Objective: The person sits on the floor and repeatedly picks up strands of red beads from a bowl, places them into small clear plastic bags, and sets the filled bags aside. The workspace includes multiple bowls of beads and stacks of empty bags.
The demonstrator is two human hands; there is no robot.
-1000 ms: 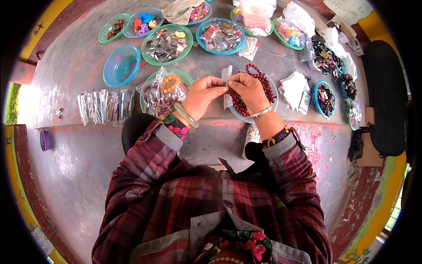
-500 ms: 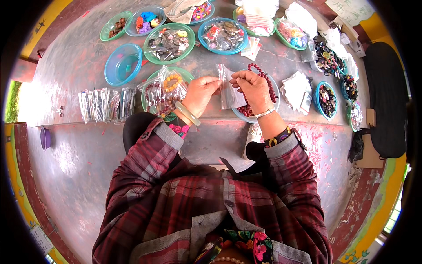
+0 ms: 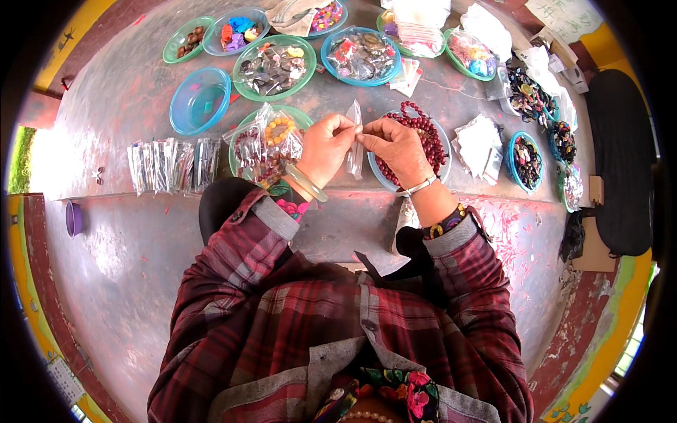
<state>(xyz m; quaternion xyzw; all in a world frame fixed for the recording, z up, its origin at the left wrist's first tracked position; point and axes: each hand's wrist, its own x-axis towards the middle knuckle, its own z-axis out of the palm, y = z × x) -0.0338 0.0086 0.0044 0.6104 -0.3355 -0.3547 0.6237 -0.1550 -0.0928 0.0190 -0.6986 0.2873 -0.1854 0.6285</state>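
Note:
My left hand [image 3: 326,146] and my right hand [image 3: 396,146] meet above the table, fingertips pinching the top of a small clear plastic bag [image 3: 354,144] that hangs between them. Just behind my right hand stands a blue bowl [image 3: 443,141] holding dark red bead bracelets [image 3: 427,130]. Beside my left hand a green bowl [image 3: 248,125] holds bagged bracelets [image 3: 271,144]. A pale bangle sits on my left wrist and a silver one on my right.
A row of clear packets [image 3: 169,163] lies at the left. An empty blue bowl [image 3: 199,100] and several bowls of trinkets [image 3: 273,67] line the far side. White packets [image 3: 478,137] and more bowls [image 3: 525,151] stand on the right. A black chair [image 3: 620,162] stands beyond.
The clear bag has turned from flat beside my hands to hanging upright between my fingertips. Both hands stayed over the bead bowl.

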